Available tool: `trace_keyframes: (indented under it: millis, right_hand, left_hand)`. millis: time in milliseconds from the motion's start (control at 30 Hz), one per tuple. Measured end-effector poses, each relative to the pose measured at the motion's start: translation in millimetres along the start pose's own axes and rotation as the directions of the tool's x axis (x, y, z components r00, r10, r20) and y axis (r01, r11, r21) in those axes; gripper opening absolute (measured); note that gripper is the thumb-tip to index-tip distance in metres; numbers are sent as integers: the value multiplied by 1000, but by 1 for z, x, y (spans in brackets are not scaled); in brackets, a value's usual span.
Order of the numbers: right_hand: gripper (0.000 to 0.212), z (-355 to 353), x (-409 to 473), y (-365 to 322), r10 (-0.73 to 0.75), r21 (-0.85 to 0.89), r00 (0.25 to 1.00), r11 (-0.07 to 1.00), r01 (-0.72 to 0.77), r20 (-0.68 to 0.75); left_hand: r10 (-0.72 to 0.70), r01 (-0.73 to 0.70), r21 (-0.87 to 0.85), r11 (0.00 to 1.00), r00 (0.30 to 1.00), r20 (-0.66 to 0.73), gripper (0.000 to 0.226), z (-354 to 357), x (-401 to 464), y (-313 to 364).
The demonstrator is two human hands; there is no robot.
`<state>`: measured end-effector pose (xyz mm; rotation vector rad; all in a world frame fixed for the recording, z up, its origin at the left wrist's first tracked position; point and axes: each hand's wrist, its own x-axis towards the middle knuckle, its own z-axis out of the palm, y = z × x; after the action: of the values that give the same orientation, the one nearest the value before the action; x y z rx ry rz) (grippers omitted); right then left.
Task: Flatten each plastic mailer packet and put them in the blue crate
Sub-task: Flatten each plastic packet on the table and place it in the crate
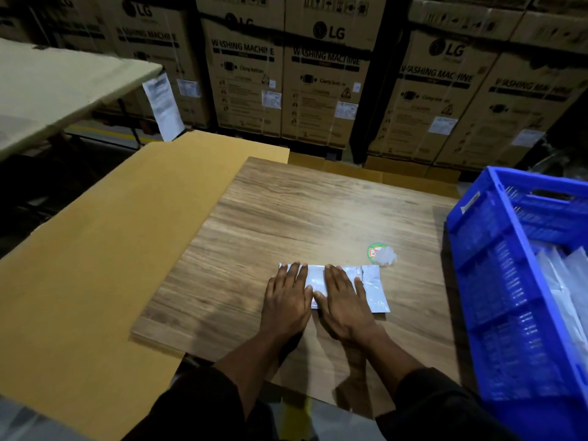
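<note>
A grey-white plastic mailer packet (372,286) lies flat on the wooden board (286,214) near its front middle. My left hand (288,297) rests palm down on the packet's left part, fingers spread. My right hand (342,300) presses palm down on its middle, right beside the left hand. The packet's right end sticks out uncovered. The blue crate (496,281) stands at the right edge of the board, with several pale plastic packets (569,281) inside it.
A small round green-rimmed lid with clear plastic (381,254) lies just behind the packet. A yellow-brown cardboard sheet (95,249) covers the surface to the left. Stacked washing machine cartons (324,74) form a wall behind. A pale table (47,87) stands far left.
</note>
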<state>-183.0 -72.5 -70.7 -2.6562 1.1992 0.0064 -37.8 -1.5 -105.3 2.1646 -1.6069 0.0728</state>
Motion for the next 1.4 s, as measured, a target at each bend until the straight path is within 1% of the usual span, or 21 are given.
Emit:
trace_keyframes:
  millis: [67, 200, 400, 533, 700, 833, 933, 1067, 1133, 1200, 1267, 1333, 1400]
  right_hand:
    - [86, 3, -4, 6, 10, -9, 1000, 1000, -10, -28]
    - [97, 8, -8, 19, 5, -23, 1000, 1000, -6, -30]
    - [92, 9, -12, 28, 9, -14, 999, 1000, -10, -41]
    - [95, 10, -12, 37, 35, -50, 999, 998, -35, -2]
    - [90, 6, -18, 46, 53, -100, 998, 993, -56, -29]
    - [88, 5, -22, 54, 57, -108, 998, 992, -60, -33]
    - [87, 2, -21, 52, 55, -112, 998, 992, -59, -39]
    - [86, 1, -23, 52, 75, -95, 997, 993, -74, 5]
    - [83, 0, -25, 49, 69, -87, 998, 994, -70, -13]
    - [75, 0, -29, 39, -18, -83, 998, 996, 13, -63]
    - [70, 3, -33, 27, -116, -101, 991, 989, 110, -60]
    - [70, 5, -35, 21, -117, -90, 993, 989, 114, -20]
    - [72, 6, -34, 20, -88, -74, 996, 993, 88, 4]
  left_hand:
    - [0, -2, 34, 999, 999, 52, 54, 0, -2, -2]
    - [3, -10, 64, 998, 995, 100, 59, 0, -4, -4]
    - [-5, -8, 81, 997, 987, 160, 62, -1, -4, -7]
    - [-9, -2, 65, 998, 987, 162, 63, -3, -5, -7]
    - [-4, -5, 54, 999, 986, 167, 68, -3, -9, -11]
    - [1, -9, 52, 999, 987, 162, 74, -4, -12, -13]
    - [26, -36, 60, 998, 987, 162, 77, -3, -12, -16]
    - [93, -107, 72, 992, 981, 172, 80, -1, -10, -23]
    - [110, -126, 96, 987, 982, 152, 79, -4, -6, -23]
    - [123, -135, 118, 984, 987, 100, 74, -9, -4, -19]
    - [174, -174, 127, 976, 985, 15, 64, -12, -3, -12]
    - [265, -261, 100, 960, 964, -34, 54, -5, -1, -6]
    - [297, -296, 27, 955, 953, -61, 47, 3, 2, -1]
